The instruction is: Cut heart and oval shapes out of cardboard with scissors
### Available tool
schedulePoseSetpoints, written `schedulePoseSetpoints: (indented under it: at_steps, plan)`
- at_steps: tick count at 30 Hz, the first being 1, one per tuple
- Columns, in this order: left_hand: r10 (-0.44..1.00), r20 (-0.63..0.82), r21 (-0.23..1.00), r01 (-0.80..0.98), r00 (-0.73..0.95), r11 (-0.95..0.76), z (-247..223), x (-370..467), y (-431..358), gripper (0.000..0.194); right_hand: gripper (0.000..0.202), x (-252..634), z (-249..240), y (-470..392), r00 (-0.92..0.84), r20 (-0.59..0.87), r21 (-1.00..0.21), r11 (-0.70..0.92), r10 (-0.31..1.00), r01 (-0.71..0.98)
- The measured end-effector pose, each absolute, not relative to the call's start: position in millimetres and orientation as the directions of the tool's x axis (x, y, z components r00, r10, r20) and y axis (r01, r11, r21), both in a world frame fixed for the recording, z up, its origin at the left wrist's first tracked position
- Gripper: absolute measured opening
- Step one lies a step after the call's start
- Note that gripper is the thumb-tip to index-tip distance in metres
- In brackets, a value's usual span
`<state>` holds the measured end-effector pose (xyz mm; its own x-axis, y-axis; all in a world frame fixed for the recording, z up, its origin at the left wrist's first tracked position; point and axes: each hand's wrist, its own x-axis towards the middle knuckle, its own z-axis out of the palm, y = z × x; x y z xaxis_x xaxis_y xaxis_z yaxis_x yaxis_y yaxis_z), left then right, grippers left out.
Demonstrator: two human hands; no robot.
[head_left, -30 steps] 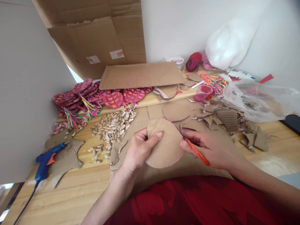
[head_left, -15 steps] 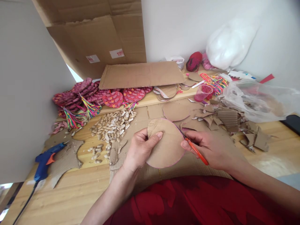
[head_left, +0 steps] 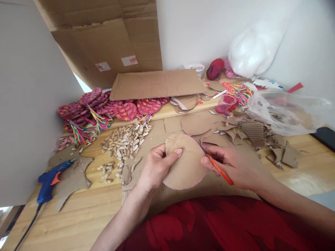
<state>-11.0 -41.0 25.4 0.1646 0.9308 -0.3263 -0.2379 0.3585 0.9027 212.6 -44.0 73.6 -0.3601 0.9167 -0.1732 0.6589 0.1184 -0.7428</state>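
A round cardboard disc (head_left: 190, 167) with a purple line along its edge is pinched in my left hand (head_left: 161, 164), thumb on top and fingers underneath. My right hand (head_left: 230, 164) grips a pair of scissors (head_left: 218, 169) with orange handles. Their blades lie against the disc's upper right edge and are partly hidden by it and by my fingers. Beneath both hands lies a larger cardboard sheet (head_left: 157, 139). Beyond the disc is a flat cardboard piece (head_left: 196, 123) with a curved, purple-marked edge.
Peanut shells (head_left: 127, 141) are heaped at left, near a blue glue gun (head_left: 49, 184) on a cardboard scrap. Decorated red discs (head_left: 125, 111) with colourful tassels lie behind. Cardboard scraps (head_left: 252, 132), a clear plastic bag (head_left: 282, 111) and a dark phone-like object (head_left: 324, 137) are at right.
Both hands keep nearly the same hold, the scissors still at the disc's edge. The whole view has shifted very slightly.
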Motion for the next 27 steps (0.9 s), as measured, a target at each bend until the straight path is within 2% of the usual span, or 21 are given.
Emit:
schedulePoseSetpoints:
  at_steps: [4,15,18,24,27]
  plan:
    - [0.929,-0.329,0.901,-0.238,0.168,0.362,25.7,-9.5,-42.3,0.034,0.046,216.4,72.8,-42.0,-0.369,-0.226,-0.741,0.087,0.902,0.666]
    - [0.933,-0.317,0.901,-0.252,0.170,0.352,25.9,-9.4,-41.2,0.034,0.045,213.8,79.8,-43.9,-0.344,-0.176,-0.661,0.148,0.923,0.736]
    - [0.933,-0.321,0.902,-0.248,0.163,0.354,26.8,-10.0,-41.4,0.035,0.045,213.2,80.5,-44.4,-0.346,-0.159,-0.672,0.155,0.925,0.724]
    - [0.922,-0.333,0.905,-0.206,0.199,0.372,26.8,-11.5,-43.2,0.036,0.043,216.5,74.0,-41.8,-0.372,-0.235,-0.719,0.097,0.898,0.688]
    - [0.920,-0.330,0.905,-0.206,0.211,0.372,26.1,-11.4,-43.9,0.036,0.045,220.6,71.3,-40.3,-0.390,-0.236,-0.707,0.118,0.890,0.698]
